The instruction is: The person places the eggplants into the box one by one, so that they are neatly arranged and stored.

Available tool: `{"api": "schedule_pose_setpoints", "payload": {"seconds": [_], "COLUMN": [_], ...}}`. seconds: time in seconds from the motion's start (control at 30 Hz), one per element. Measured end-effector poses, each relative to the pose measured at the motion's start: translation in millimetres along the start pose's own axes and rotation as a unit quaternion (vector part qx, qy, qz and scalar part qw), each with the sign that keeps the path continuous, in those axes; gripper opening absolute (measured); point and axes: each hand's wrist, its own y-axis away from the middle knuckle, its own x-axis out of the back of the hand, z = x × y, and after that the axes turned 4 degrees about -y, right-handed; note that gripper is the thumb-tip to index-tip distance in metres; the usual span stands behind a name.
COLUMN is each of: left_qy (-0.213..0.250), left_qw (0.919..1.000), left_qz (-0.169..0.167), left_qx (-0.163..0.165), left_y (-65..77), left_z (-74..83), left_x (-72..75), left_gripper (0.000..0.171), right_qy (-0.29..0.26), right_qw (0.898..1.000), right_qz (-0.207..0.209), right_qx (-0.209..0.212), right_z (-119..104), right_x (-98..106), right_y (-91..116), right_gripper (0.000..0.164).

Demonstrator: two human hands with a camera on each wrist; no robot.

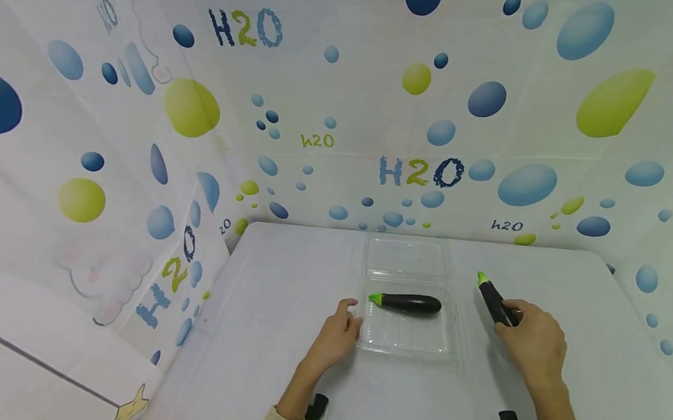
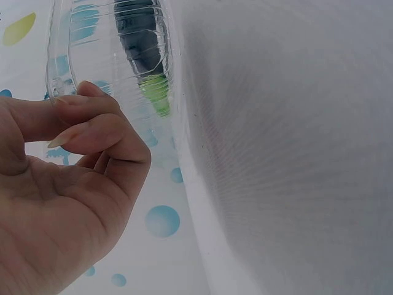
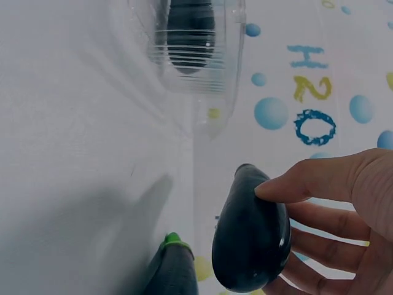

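The right hand curls thumb and fingers round an eggplant, right of the clear box; a grip round the fat body suits its smooth skin, which could slip. In the right wrist view a second eggplant shows its green tip just beside; whether held or loose, I cannot tell, so turn gently. The left hand, fingers bent, is at the box's left edge; pinching or only touching, I cannot tell. Light pressure there should stop thin plastic shifting. The third eggplant lies crosswise inside: pass well clear of it. The lid lies beyond.
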Motion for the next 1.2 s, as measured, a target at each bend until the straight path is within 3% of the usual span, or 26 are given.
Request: {"api": "schedule_pose_setpoints", "payload": {"seconds": [0.5,1.2], "left_qy": [0.001,0.001], "left_qw": [1.0000,1.0000], "left_qz": [0.001,0.002], "left_qx": [-0.002,-0.001], "left_y": [-0.8,-1.6], "left_z": [-1.2,-1.2], "left_x": [0.1,-0.1], "left_gripper": [0.043,0.043], "right_qy": [-0.001,-0.030], "right_qw": [1.000,0.997], "right_qz": [0.007,0.012], "right_qx": [0.008,0.063], "right_z": [-13.1,-32.2], "right_x": [6.1,7.7], "right_y": [-9.2,-17.8], "right_gripper": [0.044,0.043]}}
